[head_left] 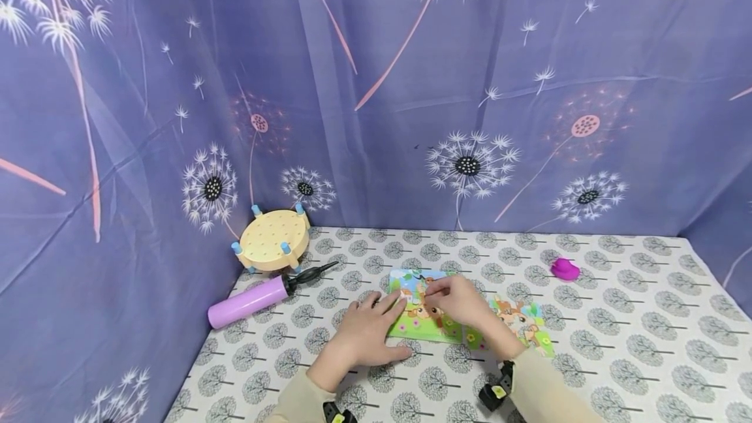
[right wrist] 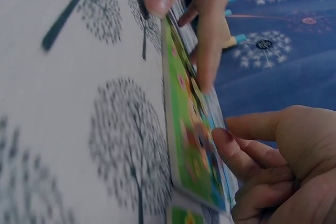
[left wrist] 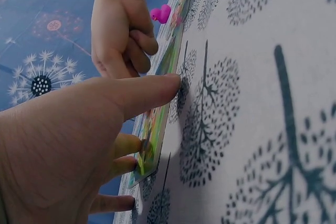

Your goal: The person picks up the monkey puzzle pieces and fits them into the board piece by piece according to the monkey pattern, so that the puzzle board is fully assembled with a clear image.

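A colourful cartoon jigsaw puzzle lies flat on the tablecloth, showing animals, grass and blue sky. My left hand is spread at its left side, with fingers over the edge and the thumb out along the near side. Above the middle of the puzzle is my right hand, its thumb and forefinger tips almost together and the other fingers curled in the right wrist view. Whether a small piece sits between those tips cannot be made out. A second cartoon picture lies just right of the puzzle, partly behind my right forearm.
To the left lies a purple hand pump with a black nozzle. Behind it, a yellow toy stool with blue leg tips leans at the curtain. A magenta rubber duck sits at the back right of the tree-patterned cloth.
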Demonstrator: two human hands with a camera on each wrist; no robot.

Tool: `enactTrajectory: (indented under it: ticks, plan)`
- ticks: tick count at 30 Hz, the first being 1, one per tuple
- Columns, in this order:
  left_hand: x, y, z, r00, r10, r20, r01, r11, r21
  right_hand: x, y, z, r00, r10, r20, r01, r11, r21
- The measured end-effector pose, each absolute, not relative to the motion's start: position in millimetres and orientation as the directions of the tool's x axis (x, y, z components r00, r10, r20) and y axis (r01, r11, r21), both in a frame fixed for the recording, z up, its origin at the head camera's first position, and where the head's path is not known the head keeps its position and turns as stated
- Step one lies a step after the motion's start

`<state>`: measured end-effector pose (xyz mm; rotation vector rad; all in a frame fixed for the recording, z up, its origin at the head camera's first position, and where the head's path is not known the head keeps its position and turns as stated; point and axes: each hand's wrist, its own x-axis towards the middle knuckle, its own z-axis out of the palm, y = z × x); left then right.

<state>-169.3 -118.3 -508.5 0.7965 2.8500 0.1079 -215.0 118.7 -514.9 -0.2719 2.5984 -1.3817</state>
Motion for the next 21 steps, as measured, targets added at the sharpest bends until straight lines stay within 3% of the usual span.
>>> enactTrajectory:
  ticks: [21]
  plan:
    - [-170.2, -115.5, -508.4, -0.846, 0.507, -0.166, 0.495, 0.862, 0.109, -206.6, 229.7, -506.4, -0.978, -0.206, -0.017, -0.111, 0.591, -0.799]
